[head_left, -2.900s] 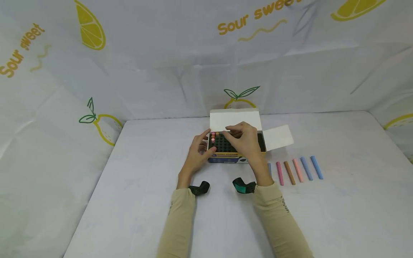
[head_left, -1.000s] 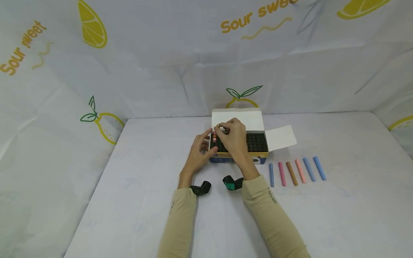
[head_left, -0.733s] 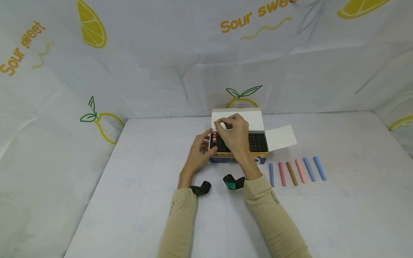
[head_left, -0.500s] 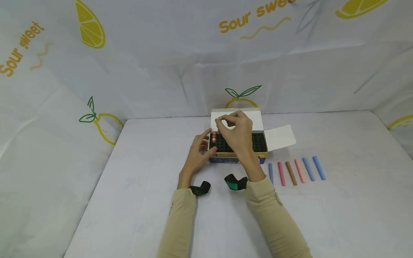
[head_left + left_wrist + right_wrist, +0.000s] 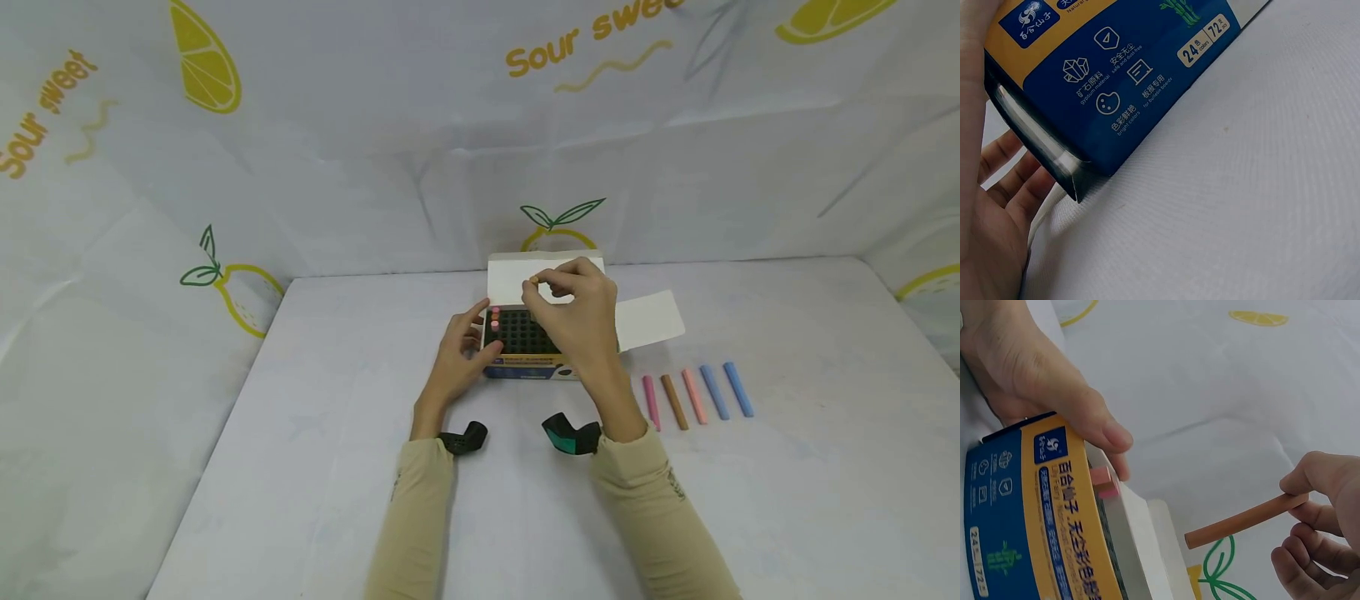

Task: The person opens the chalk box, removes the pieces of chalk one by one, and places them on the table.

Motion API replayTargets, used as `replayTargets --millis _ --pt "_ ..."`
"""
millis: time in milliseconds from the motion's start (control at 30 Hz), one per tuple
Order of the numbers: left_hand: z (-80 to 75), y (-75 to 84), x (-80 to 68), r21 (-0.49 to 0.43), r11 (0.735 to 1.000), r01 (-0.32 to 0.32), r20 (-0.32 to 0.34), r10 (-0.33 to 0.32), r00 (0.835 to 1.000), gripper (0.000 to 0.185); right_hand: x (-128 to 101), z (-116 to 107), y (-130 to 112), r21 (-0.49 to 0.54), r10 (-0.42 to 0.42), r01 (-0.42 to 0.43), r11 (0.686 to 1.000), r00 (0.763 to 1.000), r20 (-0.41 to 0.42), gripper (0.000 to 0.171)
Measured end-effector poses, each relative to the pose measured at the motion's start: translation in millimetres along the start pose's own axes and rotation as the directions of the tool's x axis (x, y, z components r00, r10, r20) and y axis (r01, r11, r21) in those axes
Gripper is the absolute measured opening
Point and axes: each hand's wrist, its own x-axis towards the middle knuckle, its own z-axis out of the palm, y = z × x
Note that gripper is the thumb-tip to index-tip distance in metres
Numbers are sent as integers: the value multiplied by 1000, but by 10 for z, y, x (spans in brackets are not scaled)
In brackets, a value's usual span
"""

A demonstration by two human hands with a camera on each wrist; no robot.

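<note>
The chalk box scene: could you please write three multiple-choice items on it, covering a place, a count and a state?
1. Where do the loose chalk sticks lie?
A. on the table right of the chalk box
B. left of the box
C. on the flap

2. How many loose sticks show on the table?
A. two
B. five
C. nine

3. What is the right hand doing?
A. resting flat
B. pinching an orange chalk stick
C. closing the lid

Answers:
1 A, they lie in a row right of the chalk box.
2 B, five show beside the right wrist.
3 B, the right hand pinches the orange chalk stick, while the left hand holds the box.
</note>
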Motion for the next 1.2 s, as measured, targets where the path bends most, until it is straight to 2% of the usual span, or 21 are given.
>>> replayTargets --millis 267,633,900,1200 --pt "-13 16 -12 -28 1000 -7 9 7 1000 105 -65 -208 72 -75 -46 44 996 999 -25 12" --pt "-18 5 -6 -22 1000 -17 17 18 1000 104 -179 -472 229 -124 -25 21 992 999 -33 12" --pt "-9 3 3 -21 1000 4 14 -3 1000 109 -184 -655 288 -156 -45 36 987 998 -51 13" --pt "-8 -10 -4 -21 1000 -8 17 8 1000 107 -186 -890 311 -208 -4 -14 978 996 -89 14"
